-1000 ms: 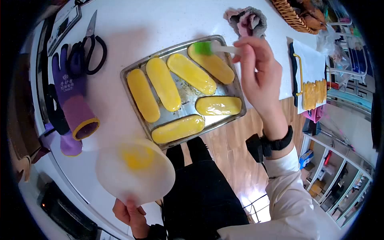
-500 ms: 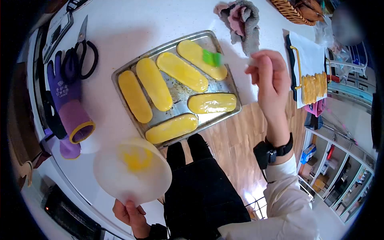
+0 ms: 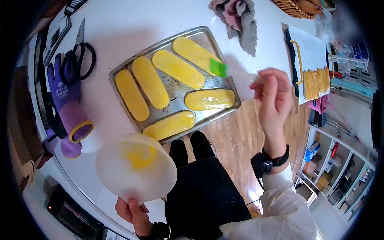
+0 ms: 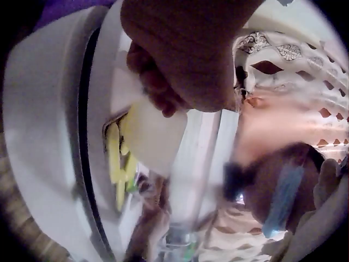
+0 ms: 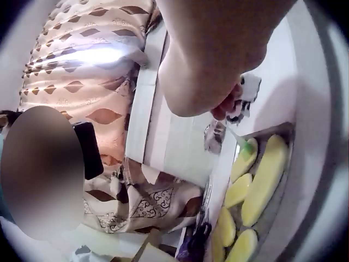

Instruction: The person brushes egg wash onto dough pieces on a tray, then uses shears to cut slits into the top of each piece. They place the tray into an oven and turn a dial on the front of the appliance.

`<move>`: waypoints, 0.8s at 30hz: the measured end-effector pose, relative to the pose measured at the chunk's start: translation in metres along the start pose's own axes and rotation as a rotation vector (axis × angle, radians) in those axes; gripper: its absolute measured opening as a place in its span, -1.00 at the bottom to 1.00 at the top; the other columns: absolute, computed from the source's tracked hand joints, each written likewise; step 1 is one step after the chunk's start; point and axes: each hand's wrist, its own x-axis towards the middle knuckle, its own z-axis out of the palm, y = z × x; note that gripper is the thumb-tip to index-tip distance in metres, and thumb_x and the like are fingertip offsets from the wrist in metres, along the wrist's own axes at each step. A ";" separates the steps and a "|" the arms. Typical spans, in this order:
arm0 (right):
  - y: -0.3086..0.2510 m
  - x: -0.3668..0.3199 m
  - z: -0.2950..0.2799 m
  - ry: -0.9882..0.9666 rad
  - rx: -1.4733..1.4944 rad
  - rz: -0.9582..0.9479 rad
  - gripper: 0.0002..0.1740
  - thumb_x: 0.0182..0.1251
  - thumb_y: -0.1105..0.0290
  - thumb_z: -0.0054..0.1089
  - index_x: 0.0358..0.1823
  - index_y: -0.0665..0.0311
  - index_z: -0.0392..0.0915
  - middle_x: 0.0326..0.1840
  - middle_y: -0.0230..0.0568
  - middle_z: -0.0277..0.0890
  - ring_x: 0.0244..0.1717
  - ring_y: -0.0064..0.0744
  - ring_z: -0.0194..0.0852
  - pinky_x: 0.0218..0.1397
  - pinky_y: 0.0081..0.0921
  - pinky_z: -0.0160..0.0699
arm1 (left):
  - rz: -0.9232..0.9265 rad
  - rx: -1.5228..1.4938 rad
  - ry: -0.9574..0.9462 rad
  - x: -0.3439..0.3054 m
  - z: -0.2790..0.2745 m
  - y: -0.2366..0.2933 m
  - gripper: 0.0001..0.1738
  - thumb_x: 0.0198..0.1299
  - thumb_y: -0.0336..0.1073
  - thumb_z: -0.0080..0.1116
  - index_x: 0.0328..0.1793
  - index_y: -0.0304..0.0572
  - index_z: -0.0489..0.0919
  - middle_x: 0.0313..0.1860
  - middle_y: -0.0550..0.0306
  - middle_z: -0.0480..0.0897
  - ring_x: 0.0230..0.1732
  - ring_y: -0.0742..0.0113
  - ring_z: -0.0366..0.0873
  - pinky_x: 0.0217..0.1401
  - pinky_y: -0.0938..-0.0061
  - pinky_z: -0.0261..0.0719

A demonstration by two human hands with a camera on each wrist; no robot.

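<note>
My right hand (image 3: 275, 98) pinches the pale handle of a pastry brush (image 3: 218, 68) with a green head. The green head lies on the lower right end of the top-right yellow oval dough piece (image 3: 194, 50). Several such pieces, shiny on top, lie on a metal baking tray (image 3: 176, 96). Below the tray, my left hand (image 3: 135, 216) grips the rim of a translucent white bowl (image 3: 114, 172), thumb on the near edge. Yellow liquid (image 3: 141, 156) shows in the bowl, which is tilted toward the camera. In the right wrist view, the brush (image 5: 246, 147) touches a dough piece.
Left of the tray lie purple gloves (image 3: 72, 104) and black-handled scissors (image 3: 82, 60). A grey and pink cloth (image 3: 242, 24) sits behind it. To the right is a paper-lined tray (image 3: 302, 48) with golden strips; a wicker basket (image 3: 294, 8) stands at the back.
My right hand has drawn the brush down and right along the top-right dough piece, from its upper end to its lower end. The left hand keeps its hold on the bowl.
</note>
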 end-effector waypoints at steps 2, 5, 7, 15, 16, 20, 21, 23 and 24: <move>0.002 -0.012 -0.014 0.074 -0.034 -0.006 -0.81 0.38 0.39 -0.23 -0.20 0.31 0.37 -0.40 -0.33 0.42 -0.51 -0.69 0.36 -0.50 -0.77 0.27 | 0.000 0.031 -0.011 0.000 -0.007 -0.005 -0.60 0.20 -0.14 -0.03 -0.21 -0.46 0.43 -0.63 0.08 0.48 -0.95 0.59 0.11 -0.97 0.70 0.01; -0.005 -0.017 -0.015 0.165 0.062 -0.051 -0.79 0.40 0.35 -0.25 -0.18 0.32 0.35 -0.47 -0.29 0.44 -0.53 -0.68 0.33 -0.51 -0.77 0.26 | -0.027 0.041 -0.012 -0.001 -0.003 -0.005 -0.61 0.21 -0.13 -0.04 -0.24 -0.45 0.43 -0.63 0.08 0.48 -0.95 0.60 0.10 -0.97 0.69 -0.03; -0.012 -0.010 -0.004 0.079 0.113 -0.086 -0.78 0.40 0.34 -0.25 -0.15 0.32 0.34 -0.49 -0.27 0.45 -0.54 -0.68 0.31 -0.50 -0.77 0.26 | -0.050 0.025 -0.002 -0.002 0.000 -0.005 -0.61 0.21 -0.13 -0.04 -0.25 -0.45 0.44 -0.63 0.08 0.48 -0.95 0.60 0.09 -0.96 0.69 -0.04; -0.008 -0.025 -0.020 0.267 0.055 -0.014 -0.74 0.37 0.25 -0.19 -0.19 0.28 0.39 -0.56 -0.27 0.45 -0.63 -0.65 0.27 -0.63 -0.76 0.19 | -0.111 0.002 0.073 -0.009 -0.018 -0.008 -0.64 0.19 -0.20 -0.01 -0.17 -0.47 0.45 -0.62 0.12 0.49 -0.91 0.63 0.12 -0.95 0.72 0.02; -0.015 -0.032 -0.021 0.351 0.125 0.012 -0.73 0.35 0.21 -0.15 -0.21 0.28 0.39 -0.60 -0.29 0.41 -0.64 -0.63 0.30 -0.66 -0.75 0.20 | -0.064 -0.015 0.036 -0.009 -0.024 -0.016 -0.65 0.19 -0.18 -0.01 -0.19 -0.44 0.46 -0.65 0.16 0.47 -0.91 0.64 0.13 -0.94 0.73 0.02; -0.047 -0.073 0.009 0.031 0.559 -0.055 -0.77 0.33 0.26 -0.15 -0.25 0.27 0.38 -0.64 -0.30 0.34 -0.67 -0.43 0.35 -0.68 -0.54 0.29 | -0.134 0.023 0.078 -0.012 -0.025 -0.022 -0.64 0.18 -0.14 0.01 -0.24 -0.41 0.48 -0.68 0.19 0.45 -0.89 0.64 0.16 -0.92 0.72 0.05; -0.053 -0.084 0.020 -0.160 0.706 -0.013 -0.76 0.32 0.27 -0.14 -0.27 0.29 0.40 -0.62 -0.28 0.35 -0.66 -0.39 0.36 -0.67 -0.50 0.32 | -0.096 0.103 0.037 -0.015 -0.026 -0.026 -0.63 0.18 -0.12 0.01 -0.29 -0.39 0.48 -0.70 0.21 0.44 -0.89 0.63 0.17 -0.91 0.71 0.07; -0.054 -0.095 0.043 -0.565 0.596 -0.215 -0.82 0.22 0.35 -0.01 -0.34 0.32 0.46 -0.57 -0.24 0.38 -0.65 -0.33 0.38 -0.63 -0.49 0.36 | -0.065 0.188 0.003 -0.018 -0.029 -0.028 -0.62 0.17 -0.10 0.01 -0.34 -0.38 0.49 -0.72 0.23 0.42 -0.89 0.63 0.18 -0.91 0.69 0.08; -0.063 -0.097 0.057 -0.598 0.406 -0.289 -0.86 0.13 0.41 0.05 -0.35 0.34 0.48 -0.55 -0.22 0.39 -0.64 -0.31 0.38 -0.62 -0.49 0.38 | -0.055 0.235 -0.032 -0.018 -0.028 -0.025 -0.68 0.17 -0.17 -0.01 -0.41 -0.33 0.49 -0.72 0.18 0.40 -0.82 0.50 0.25 -0.81 0.62 0.14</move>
